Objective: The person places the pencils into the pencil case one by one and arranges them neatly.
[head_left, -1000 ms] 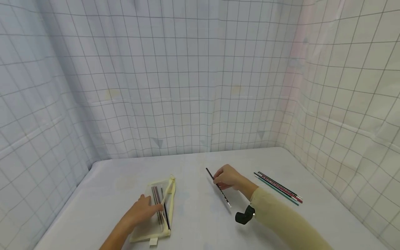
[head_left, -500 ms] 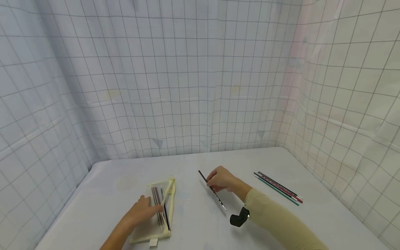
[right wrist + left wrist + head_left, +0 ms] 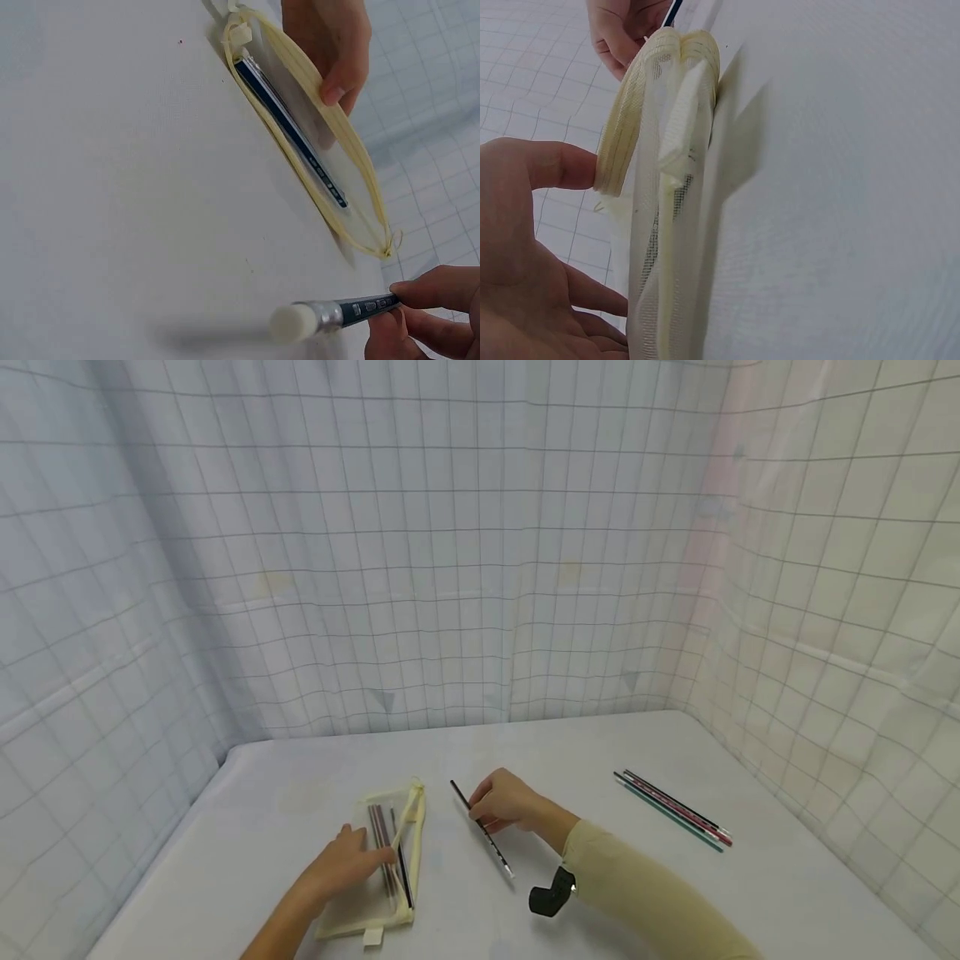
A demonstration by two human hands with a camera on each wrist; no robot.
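A pale yellow mesh zip pencil case (image 3: 417,852) lies on the left half of the table, its mouth gaping to the right. My left hand (image 3: 341,866) rests on it, fingers extended, with the thumb touching the zip edge. Several pencils are inside; a dark blue one (image 3: 289,124) shows through the mouth in the right wrist view. Just right of the case, my right hand (image 3: 506,799) pinches a dark pencil (image 3: 498,855) between thumb and fingers. This pencil tilts, its white eraser end toward me, as the right wrist view shows up close.
At the right of the white table (image 3: 577,752) lies a row of several pencils (image 3: 675,810), dark, red and green. A small black device (image 3: 551,893) is at my right wrist. White gridded curtains (image 3: 450,568) enclose the table at the back and sides.
My right hand has carried the pencil leftward and slightly nearer, toward the pencil case. My left hand stays on the case with no clear change.
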